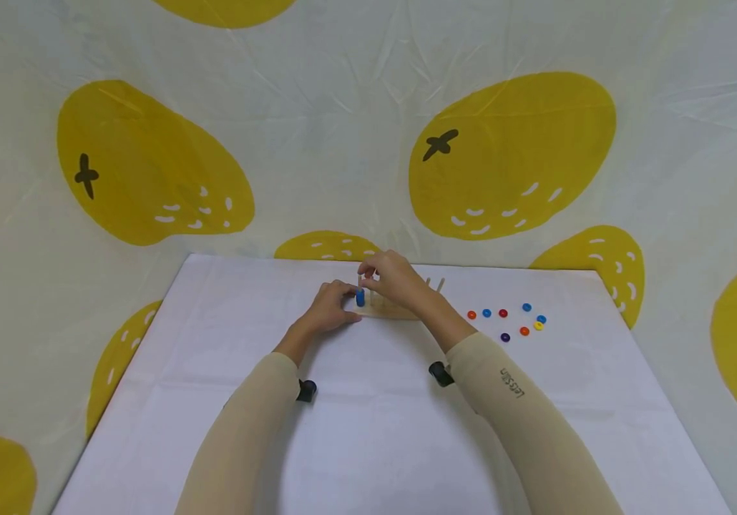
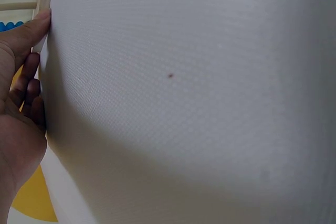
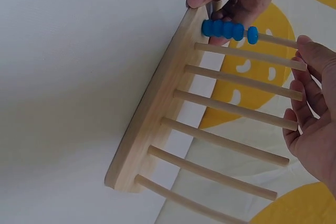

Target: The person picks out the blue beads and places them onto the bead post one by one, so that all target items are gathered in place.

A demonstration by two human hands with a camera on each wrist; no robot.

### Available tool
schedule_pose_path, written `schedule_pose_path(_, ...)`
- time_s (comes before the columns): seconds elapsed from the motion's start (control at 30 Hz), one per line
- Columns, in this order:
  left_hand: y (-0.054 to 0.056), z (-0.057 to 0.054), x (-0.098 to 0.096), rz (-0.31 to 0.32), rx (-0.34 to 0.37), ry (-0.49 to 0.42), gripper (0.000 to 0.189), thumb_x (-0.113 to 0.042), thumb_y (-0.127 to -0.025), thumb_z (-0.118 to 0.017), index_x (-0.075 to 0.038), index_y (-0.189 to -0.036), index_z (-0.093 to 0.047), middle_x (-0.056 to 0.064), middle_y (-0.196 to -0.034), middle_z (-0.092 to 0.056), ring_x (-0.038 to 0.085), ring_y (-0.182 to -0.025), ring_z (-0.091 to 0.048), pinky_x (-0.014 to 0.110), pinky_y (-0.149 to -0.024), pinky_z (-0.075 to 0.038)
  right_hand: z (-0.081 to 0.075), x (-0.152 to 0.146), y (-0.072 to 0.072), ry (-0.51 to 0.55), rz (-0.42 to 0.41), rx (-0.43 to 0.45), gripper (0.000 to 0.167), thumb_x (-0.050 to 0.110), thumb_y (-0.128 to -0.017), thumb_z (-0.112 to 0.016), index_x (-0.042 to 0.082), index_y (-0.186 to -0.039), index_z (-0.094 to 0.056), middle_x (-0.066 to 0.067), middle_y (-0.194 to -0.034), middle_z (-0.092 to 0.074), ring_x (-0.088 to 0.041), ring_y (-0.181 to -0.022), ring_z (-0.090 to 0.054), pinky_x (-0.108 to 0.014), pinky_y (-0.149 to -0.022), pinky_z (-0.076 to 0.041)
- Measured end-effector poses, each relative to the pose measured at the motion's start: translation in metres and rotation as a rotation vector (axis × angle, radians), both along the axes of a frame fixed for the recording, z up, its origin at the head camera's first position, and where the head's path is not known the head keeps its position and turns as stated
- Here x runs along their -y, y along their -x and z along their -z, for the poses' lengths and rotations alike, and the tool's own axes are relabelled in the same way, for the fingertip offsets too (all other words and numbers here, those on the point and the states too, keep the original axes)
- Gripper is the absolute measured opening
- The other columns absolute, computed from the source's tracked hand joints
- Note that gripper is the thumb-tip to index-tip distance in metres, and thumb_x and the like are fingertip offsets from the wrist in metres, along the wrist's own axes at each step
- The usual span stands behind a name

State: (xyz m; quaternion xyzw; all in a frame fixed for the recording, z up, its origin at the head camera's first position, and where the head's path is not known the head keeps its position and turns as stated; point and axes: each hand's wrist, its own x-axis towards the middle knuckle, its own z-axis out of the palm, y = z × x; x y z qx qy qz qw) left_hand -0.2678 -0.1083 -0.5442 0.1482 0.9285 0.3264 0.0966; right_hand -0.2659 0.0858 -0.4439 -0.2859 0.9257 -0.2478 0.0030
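A wooden peg rack (image 3: 128, 145) with a row of upright pegs stands at the back of the table. My left hand (image 1: 330, 306) grips its left end, thumb on the front edge of the base and the other fingers behind. On the leftmost peg sits a stack of blue beads (image 3: 223, 29). One more blue bead (image 3: 252, 35) is on the same peg, slightly above the stack. My right hand (image 1: 394, 277) is at the top of that peg, thumb and fingers around its tip, with no bead between them. The other pegs in the right wrist view are bare.
Loose beads lie to the right of the rack, among them a red bead (image 1: 503, 313), a yellow bead (image 1: 539, 326) and a dark purple bead (image 1: 505, 337). A patterned cloth (image 1: 343, 143) hangs behind the white table (image 1: 368, 429).
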Motion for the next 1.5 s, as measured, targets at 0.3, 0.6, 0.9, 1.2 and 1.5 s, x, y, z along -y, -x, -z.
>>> schedule_pose_path(0.3, 0.001, 0.001, 0.000, -0.002, 0.007, 0.009, 0.062, -0.028, -0.084, -0.088, -0.009, -0.138, -0.065, 0.009, -0.134, -0.061, 0.028, -0.124, -0.047, 0.044, -0.112, -0.042, -0.001, -0.004, -0.002, 0.011, 0.020, 0.027, 0.023, 0.022, -0.095, -0.076, 0.008, -0.113, -0.076, -0.005, -0.103, -0.075, -0.024, -0.103, -0.061, -0.038, -0.096, -0.053)
schedule_pose_path(0.6, 0.002, 0.002, 0.000, -0.001, -0.003, 0.007, 0.061, -0.026, -0.083, -0.088, -0.009, -0.138, -0.065, 0.010, -0.134, -0.061, 0.029, -0.126, -0.048, 0.045, -0.114, -0.041, -0.009, -0.018, -0.010, 0.096, 0.041, 0.009, 0.025, 0.021, -0.096, -0.075, 0.007, -0.118, -0.074, -0.008, -0.109, -0.072, -0.028, -0.107, -0.062, -0.040, -0.096, -0.053)
schedule_pose_path(0.9, 0.001, 0.002, -0.001, -0.003, 0.001, 0.013, 0.062, -0.025, -0.083, -0.088, -0.009, -0.139, -0.064, 0.010, -0.136, -0.061, 0.029, -0.128, -0.047, 0.044, -0.116, -0.040, -0.015, -0.047, -0.026, 0.141, 0.060, -0.092, 0.029, 0.020, -0.096, -0.075, 0.009, -0.123, -0.071, -0.007, -0.113, -0.071, -0.026, -0.107, -0.060, -0.042, -0.096, -0.053)
schedule_pose_path(1.2, 0.000, 0.003, -0.001, -0.012, 0.010, -0.009, 0.063, -0.023, -0.083, -0.088, -0.010, -0.139, -0.064, 0.009, -0.137, -0.060, 0.028, -0.129, -0.047, 0.043, -0.115, -0.040, -0.009, -0.090, -0.046, 0.229, 0.104, -0.220, 0.031, 0.013, -0.090, -0.080, 0.005, -0.119, -0.073, -0.010, -0.111, -0.072, -0.028, -0.103, -0.062, -0.045, -0.086, -0.054)
schedule_pose_path(1.5, -0.001, -0.001, -0.002, -0.013, 0.025, -0.001, 0.064, -0.024, -0.084, -0.087, -0.010, -0.141, -0.062, 0.010, -0.139, -0.058, 0.029, -0.131, -0.045, 0.043, -0.118, -0.038, 0.006, -0.140, -0.061, 0.238, 0.222, -0.233, 0.044, 0.011, -0.089, -0.081, 0.002, -0.129, -0.063, -0.013, -0.122, -0.065, -0.028, -0.108, -0.061, -0.048, -0.090, -0.054)
